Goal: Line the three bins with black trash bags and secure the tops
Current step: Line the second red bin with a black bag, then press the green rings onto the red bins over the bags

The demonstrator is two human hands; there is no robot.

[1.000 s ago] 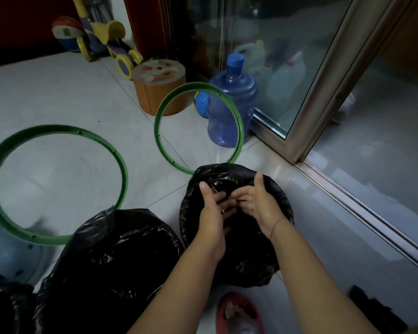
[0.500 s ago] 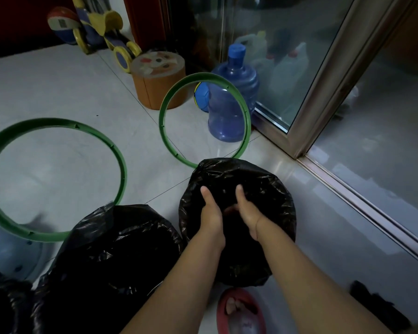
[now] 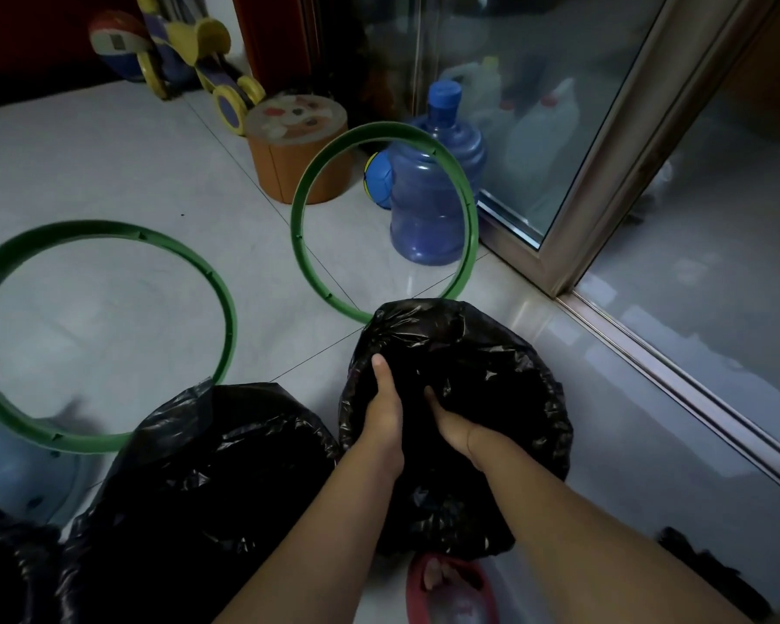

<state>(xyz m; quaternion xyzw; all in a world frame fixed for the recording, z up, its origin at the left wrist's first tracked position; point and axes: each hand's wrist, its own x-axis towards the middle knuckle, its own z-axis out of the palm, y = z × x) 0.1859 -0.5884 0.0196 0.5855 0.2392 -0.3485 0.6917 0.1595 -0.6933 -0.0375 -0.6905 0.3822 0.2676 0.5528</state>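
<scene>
Floor (image 3: 109, 150): pale glossy tile, thin grout lines. Ref pt: blue water jug (image 3: 428, 209), upright, beside metal door frame (image 3: 609, 173).
- Upright green ring (image 3: 296, 227): on edge, directly in front of jug.
- Ball (image 3: 379, 180), blue/yellow: just beside jug, left side.
- Orange drum stool (image 3: 298, 168): near jug, left.
- Flat green ring (image 3: 86, 228): well left of jug.
- Right bagged bin (image 3: 491, 353): in front of jug, twd viewer.
- Middle bagged bin (image 3: 199, 466): front-left of jug.
- Red slipper (image 3: 417, 592): btm edge, well apart from jug.
</scene>
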